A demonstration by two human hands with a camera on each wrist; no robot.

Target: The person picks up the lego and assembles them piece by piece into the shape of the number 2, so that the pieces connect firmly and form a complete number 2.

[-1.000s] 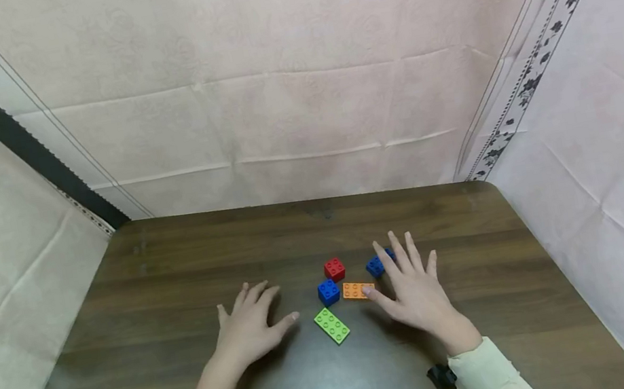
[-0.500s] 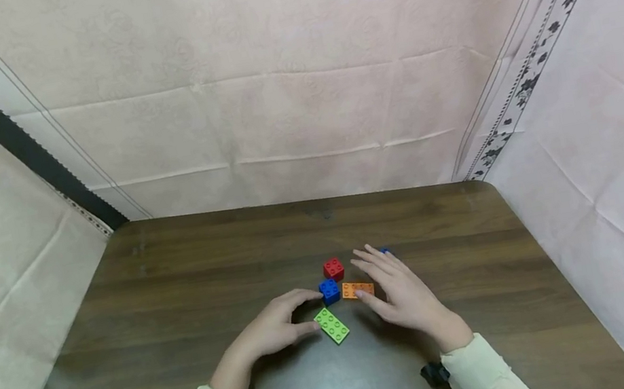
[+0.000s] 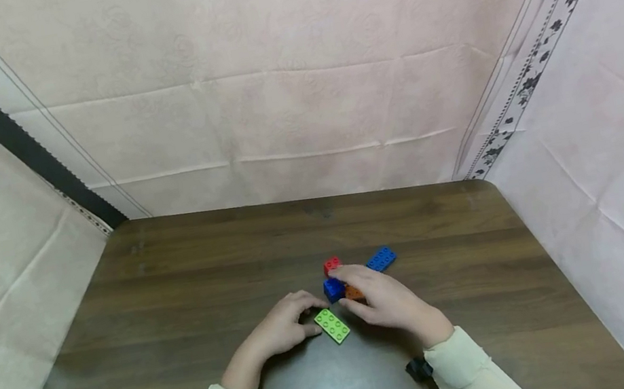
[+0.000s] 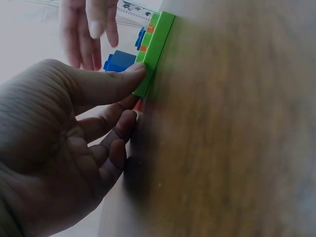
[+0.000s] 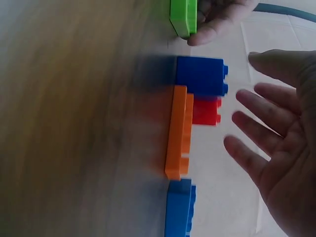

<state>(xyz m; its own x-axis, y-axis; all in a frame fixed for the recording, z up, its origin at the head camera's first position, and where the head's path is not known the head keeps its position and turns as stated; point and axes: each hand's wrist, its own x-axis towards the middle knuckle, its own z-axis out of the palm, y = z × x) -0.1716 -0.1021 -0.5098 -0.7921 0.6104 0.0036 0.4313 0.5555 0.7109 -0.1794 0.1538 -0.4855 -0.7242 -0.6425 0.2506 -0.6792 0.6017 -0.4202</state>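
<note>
While the left hand (image 3: 283, 326) pinches the green brick (image 3: 333, 326), its length slants nearward right

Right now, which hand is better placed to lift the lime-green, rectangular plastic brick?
Probably the left hand: its thumb touches the green brick, while the right hand hangs open above the orange, rectangular plastic brick.

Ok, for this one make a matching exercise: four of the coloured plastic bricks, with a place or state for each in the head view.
1. lime-green rectangular plastic brick
2. red square plastic brick
3. orange rectangular plastic brick
4. bright blue rectangular plastic brick

a. farthest right
b. mostly hidden by the right hand
c. touched by the left hand
d. just beyond the dark blue boxy plastic brick

Pairs: 1-c, 2-d, 3-b, 4-a
</note>
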